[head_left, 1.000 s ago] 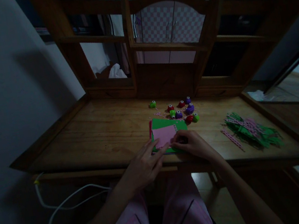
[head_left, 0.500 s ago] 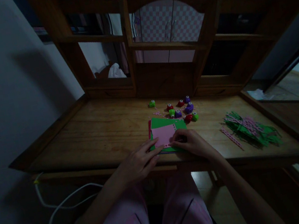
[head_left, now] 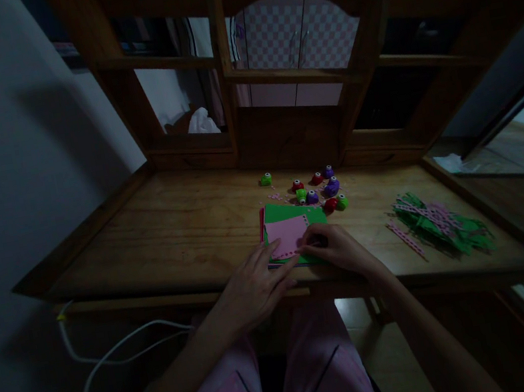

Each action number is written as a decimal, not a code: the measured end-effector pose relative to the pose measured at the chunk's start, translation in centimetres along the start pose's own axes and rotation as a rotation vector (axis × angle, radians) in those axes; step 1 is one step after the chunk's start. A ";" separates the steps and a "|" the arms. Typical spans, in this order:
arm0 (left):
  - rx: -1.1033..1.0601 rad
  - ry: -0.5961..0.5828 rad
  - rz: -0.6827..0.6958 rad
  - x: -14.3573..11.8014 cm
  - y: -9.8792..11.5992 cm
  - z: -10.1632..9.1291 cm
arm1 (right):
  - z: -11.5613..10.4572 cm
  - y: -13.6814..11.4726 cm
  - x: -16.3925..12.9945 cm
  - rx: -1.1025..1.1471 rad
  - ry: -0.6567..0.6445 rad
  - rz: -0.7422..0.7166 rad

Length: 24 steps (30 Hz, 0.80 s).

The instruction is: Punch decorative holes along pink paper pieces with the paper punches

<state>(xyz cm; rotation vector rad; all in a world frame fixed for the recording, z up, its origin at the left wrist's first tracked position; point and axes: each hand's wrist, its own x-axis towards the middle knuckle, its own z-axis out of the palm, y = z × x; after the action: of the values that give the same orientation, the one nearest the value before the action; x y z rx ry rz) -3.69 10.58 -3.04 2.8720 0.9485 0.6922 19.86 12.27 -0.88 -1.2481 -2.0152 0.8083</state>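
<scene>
A small pink sheet of paper with punched holes along its right and lower edges lies on a larger green sheet. Stretched fingers of my left hand rest across the pink sheet's lower left part, holding nothing. My right hand is closed in a pinch at the pink sheet's lower right corner. The exact contact of its fingertips is partly hidden. A red edge shows under the green sheet on the left.
Several small red, green and purple hole punches stand behind the sheets, with tiny pink paper bits around them. At the right lies a heap of green and pink punched paper strips. A wooden shelf frame rises along the desk's back.
My left hand has shifted slightly to the right, its fingers reaching nearer to my right fingertips. My right hand stays pinched at the sheet's corner. The view has tilted very slightly.
</scene>
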 end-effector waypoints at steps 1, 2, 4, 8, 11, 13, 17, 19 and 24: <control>-0.001 0.007 -0.004 0.0 0.0 0.1 | 0.0 -0.1 0.0 0.000 -0.003 0.002; -0.003 0.008 -0.007 -0.1 0.0 0.1 | 0.0 -0.1 0.0 0.000 -0.003 0.003; -0.005 0.004 -0.014 -0.3 -0.2 0.1 | 0.0 -0.2 0.0 -0.002 -0.001 0.005; 0.023 -0.007 -0.015 -0.7 -0.7 -0.4 | 0.0 -0.1 0.0 0.008 0.006 0.004; 0.058 -0.015 -0.006 -1.1 -1.2 -1.0 | 0.0 0.0 -0.1 0.016 0.009 0.001; 0.074 -0.020 0.000 -1.4 -1.5 -1.3 | 0.0 0.0 -0.1 0.014 0.003 0.003; 0.093 -0.025 0.002 -2.2 -1.9 -1.5 | -0.1 -0.1 -0.1 0.012 -0.005 0.012; 0.101 -0.020 -0.002 -2.4 -1.9 -1.4 | -0.2 -0.2 0.0 0.015 -0.005 0.010; 0.083 -0.013 0.062 -2.2 -1.6 -1.2 | -0.3 -0.6 0.1 -0.001 -0.010 -0.019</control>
<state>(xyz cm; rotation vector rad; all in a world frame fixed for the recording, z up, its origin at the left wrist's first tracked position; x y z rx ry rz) -6.62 10.50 -3.10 2.9854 0.9118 0.6536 19.76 12.16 -0.27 -1.2262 -2.0324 0.8063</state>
